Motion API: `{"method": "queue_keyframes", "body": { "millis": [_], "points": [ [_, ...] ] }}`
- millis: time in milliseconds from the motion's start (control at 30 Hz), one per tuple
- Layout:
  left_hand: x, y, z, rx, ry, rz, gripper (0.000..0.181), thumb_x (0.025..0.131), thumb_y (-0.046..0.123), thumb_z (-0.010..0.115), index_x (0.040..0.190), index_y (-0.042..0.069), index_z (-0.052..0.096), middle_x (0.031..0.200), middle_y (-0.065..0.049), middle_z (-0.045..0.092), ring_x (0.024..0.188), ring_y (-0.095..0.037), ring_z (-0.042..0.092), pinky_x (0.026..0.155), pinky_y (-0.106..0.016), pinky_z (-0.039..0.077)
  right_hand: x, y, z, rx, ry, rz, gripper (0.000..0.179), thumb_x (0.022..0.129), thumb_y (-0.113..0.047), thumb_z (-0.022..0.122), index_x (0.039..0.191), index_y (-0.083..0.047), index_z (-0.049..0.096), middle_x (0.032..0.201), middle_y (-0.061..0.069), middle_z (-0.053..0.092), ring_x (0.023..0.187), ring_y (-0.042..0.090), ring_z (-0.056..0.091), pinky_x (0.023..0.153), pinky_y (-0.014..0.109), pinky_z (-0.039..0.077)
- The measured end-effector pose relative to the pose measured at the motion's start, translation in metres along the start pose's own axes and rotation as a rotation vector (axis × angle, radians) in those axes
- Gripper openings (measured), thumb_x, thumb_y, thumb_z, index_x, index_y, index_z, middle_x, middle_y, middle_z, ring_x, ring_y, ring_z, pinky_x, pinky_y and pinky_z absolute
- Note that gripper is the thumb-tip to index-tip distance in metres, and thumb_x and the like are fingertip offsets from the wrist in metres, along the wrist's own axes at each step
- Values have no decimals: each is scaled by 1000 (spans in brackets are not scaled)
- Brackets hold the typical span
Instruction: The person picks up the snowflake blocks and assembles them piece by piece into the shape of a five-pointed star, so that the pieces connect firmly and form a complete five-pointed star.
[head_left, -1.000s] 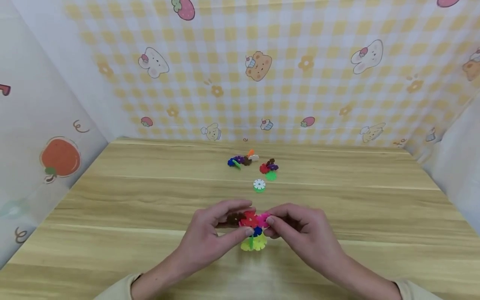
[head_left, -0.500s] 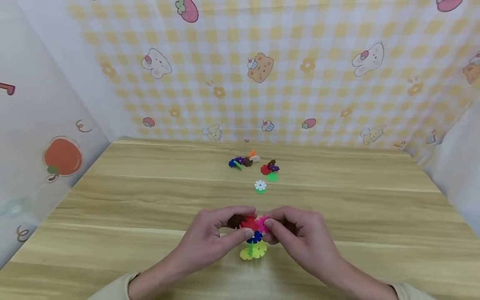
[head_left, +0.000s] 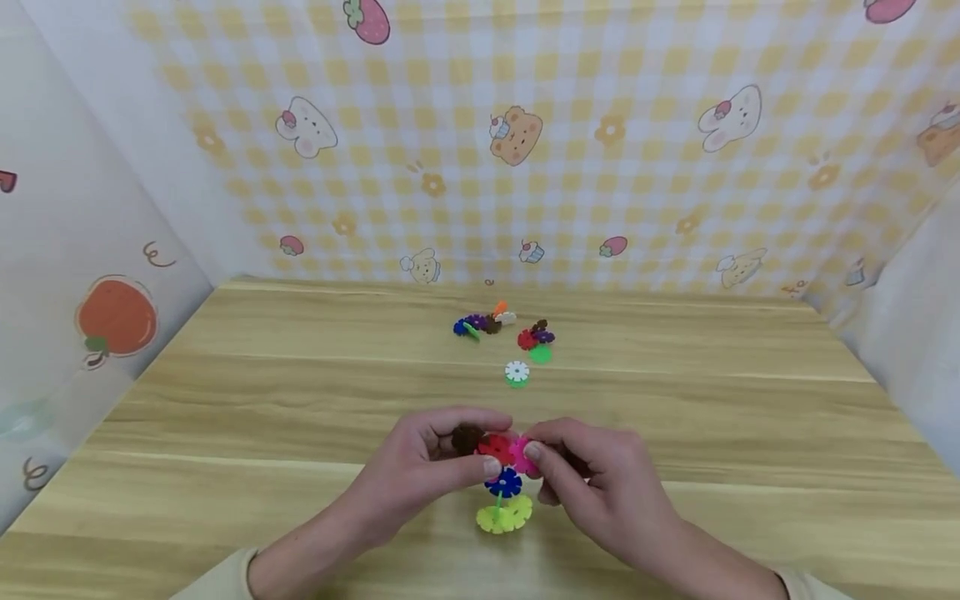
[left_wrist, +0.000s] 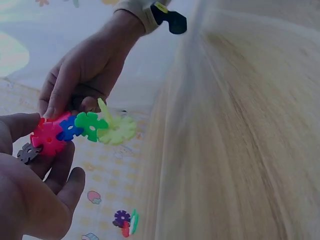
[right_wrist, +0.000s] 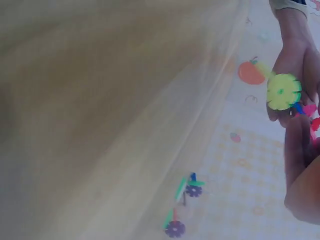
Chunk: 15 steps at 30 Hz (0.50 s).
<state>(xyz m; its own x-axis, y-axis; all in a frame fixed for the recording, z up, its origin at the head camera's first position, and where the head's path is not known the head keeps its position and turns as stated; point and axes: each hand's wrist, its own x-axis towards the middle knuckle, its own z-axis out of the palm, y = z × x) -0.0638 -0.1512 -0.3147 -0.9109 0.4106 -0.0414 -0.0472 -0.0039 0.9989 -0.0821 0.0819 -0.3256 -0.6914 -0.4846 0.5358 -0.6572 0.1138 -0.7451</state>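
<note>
Near the front of the table, both hands hold a joined cluster of notched plastic snowflake discs. My left hand (head_left: 412,467) grips it by the red disc (head_left: 493,450), thumb in front, with a brown disc (head_left: 467,438) inside the curved fingers. Between thumb and index finger, my right hand (head_left: 600,475) pinches the pink disc (head_left: 522,457) at the red one's right edge. Below hang a blue disc (head_left: 504,482) and two yellow discs (head_left: 514,513). A green disc (left_wrist: 91,126) links blue to yellow in the left wrist view.
Beyond the hands, a white disc (head_left: 517,371) lies overlapping a green one. Farther back are two small joined groups: a red, purple, brown and green group (head_left: 528,339) and a longer group (head_left: 477,322). A patterned cloth (head_left: 570,183) rises behind the wooden table (head_left: 262,400).
The cluster's yellow end has swung lower and toward the person, showing more of the blue disc. Both hands keep their holds and have shifted slightly; the pieces at the back stay put.
</note>
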Motion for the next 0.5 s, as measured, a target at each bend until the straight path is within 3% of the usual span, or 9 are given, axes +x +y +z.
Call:
{"method": "queue_keyframes", "body": {
  "millis": [100, 267, 333, 400, 500],
  "points": [
    [-1, 1, 0, 15, -6, 6, 37, 97, 12, 70, 132, 3, 66, 122, -16, 71, 95, -18, 65, 82, -28, 59, -4, 0, -1, 13, -11, 26, 21, 96, 6, 64, 109, -10, 71, 77, -2, 68, 58, 0, 62, 50, 21, 55],
    [-2, -2, 0, 135, -8, 69, 35, 98, 16, 70, 132, 11, 68, 122, -6, 73, 103, -21, 68, 88, -30, 57, -9, -6, -6, 142, -57, 266, 9, 99, -7, 66, 104, -11, 72, 78, 2, 72, 62, 11, 68, 55, 31, 59],
    [-3, -4, 0, 199, -18, 120, 34, 98, 17, 70, 132, 14, 69, 121, -1, 74, 106, -20, 69, 91, -33, 57, -9, -7, -9, 167, -74, 315, 7, 100, -9, 66, 100, -12, 72, 76, 2, 72, 62, 13, 68, 54, 31, 58],
    [-4, -7, 0, 230, -34, 172, 33, 99, 17, 69, 132, 14, 69, 121, 1, 74, 107, -18, 69, 92, -34, 56, -10, -6, -10, 158, -84, 288, 8, 99, -7, 67, 98, -13, 73, 76, 3, 72, 61, 12, 67, 52, 29, 56],
    [-4, -11, 1, 180, -69, 219, 32, 100, 14, 67, 133, 11, 68, 123, -5, 74, 107, -17, 70, 90, -34, 58, -12, -3, -8, 136, -57, 118, 17, 96, 4, 67, 99, -11, 73, 76, 2, 72, 61, 8, 66, 49, 25, 54]
  ]
}}
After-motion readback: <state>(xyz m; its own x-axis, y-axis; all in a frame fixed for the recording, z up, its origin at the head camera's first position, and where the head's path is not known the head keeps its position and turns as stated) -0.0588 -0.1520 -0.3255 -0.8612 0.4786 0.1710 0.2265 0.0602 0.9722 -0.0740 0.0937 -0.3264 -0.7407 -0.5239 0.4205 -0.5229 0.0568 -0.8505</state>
